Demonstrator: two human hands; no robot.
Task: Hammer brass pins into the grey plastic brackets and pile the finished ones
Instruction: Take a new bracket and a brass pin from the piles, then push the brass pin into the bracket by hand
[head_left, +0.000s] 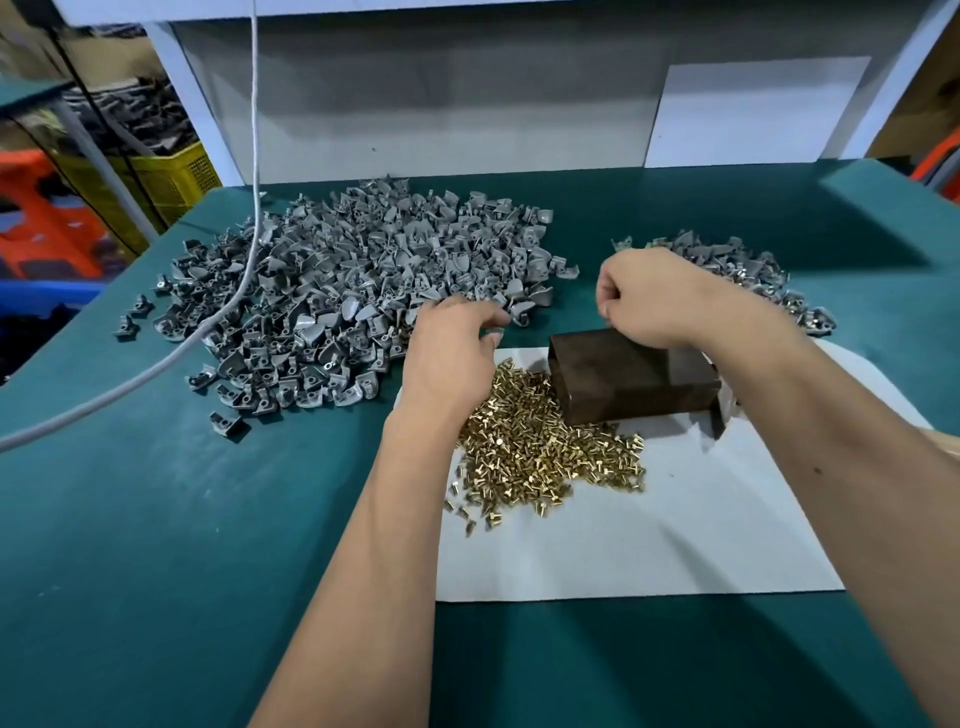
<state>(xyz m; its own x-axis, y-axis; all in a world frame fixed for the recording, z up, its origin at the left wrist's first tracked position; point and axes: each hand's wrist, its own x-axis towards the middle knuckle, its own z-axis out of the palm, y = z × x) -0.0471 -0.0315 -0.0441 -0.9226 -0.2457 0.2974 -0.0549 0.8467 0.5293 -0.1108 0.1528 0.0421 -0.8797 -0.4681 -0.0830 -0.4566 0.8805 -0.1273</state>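
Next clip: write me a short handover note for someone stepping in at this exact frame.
Left hand: fingers curled at the near edge of the big pile of unpinned grey brackets; grip unclear.
Right hand: curled above the dark metal block; contents hidden.
Brass pins lie heaped on the white sheet.
Done: small finished pile, far right.
Left: most brackets.
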